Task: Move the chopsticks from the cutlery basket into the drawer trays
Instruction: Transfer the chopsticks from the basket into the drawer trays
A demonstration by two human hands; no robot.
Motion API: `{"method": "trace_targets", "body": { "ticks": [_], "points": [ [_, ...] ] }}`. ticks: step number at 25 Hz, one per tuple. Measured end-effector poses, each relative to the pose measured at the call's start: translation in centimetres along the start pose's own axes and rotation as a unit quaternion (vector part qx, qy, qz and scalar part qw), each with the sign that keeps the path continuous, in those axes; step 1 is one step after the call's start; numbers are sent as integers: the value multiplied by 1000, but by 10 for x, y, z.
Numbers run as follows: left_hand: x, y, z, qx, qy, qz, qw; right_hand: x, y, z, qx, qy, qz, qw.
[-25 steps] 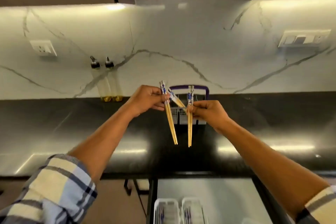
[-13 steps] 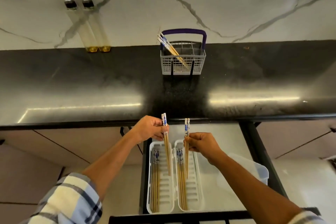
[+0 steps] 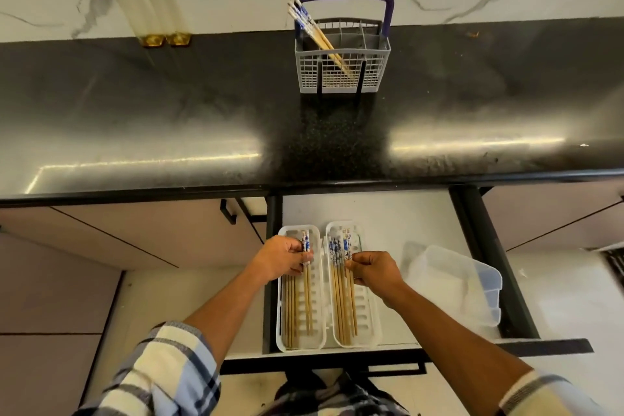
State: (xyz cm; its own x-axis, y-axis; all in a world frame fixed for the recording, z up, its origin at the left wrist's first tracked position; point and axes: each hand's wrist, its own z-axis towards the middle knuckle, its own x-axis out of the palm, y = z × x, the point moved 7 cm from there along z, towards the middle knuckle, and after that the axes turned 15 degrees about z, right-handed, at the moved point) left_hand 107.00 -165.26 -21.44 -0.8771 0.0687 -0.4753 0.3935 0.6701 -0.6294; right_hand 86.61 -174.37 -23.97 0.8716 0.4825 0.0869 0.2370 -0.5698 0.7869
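Cutlery basket (image 3: 342,69): grey grid plastic, purple handle, upright on the black table (image 3: 169,118). A few bamboo chopsticks (image 3: 315,34) with blue-white tops lean left inside. Open drawer (image 3: 381,213) holds two white slotted trays, left tray (image 3: 299,287) and right tray (image 3: 354,284), side by side, chopsticks flat lengthwise in both.

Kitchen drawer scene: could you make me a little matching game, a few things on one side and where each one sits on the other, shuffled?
Things:
1. cutlery basket
2. left hand
3. right hand
4. clear plastic container

Places:
A. in the drawer, right of both trays
B. on the black countertop
C. over the right tray, pinching chopsticks
D. over the left tray, pinching chopsticks

Pairs: 1-B, 2-D, 3-C, 4-A
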Motion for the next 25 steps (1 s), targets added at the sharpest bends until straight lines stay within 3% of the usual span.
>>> {"method": "trace_targets", "body": {
  "ticks": [16,25],
  "points": [
    [5,16,19,-72,50,14,996,1,-11,14,26,-46,-67,996],
    [12,23,31,-104,-14,61,993,9,-12,24,6,-96,-217,971]
  ]
}}
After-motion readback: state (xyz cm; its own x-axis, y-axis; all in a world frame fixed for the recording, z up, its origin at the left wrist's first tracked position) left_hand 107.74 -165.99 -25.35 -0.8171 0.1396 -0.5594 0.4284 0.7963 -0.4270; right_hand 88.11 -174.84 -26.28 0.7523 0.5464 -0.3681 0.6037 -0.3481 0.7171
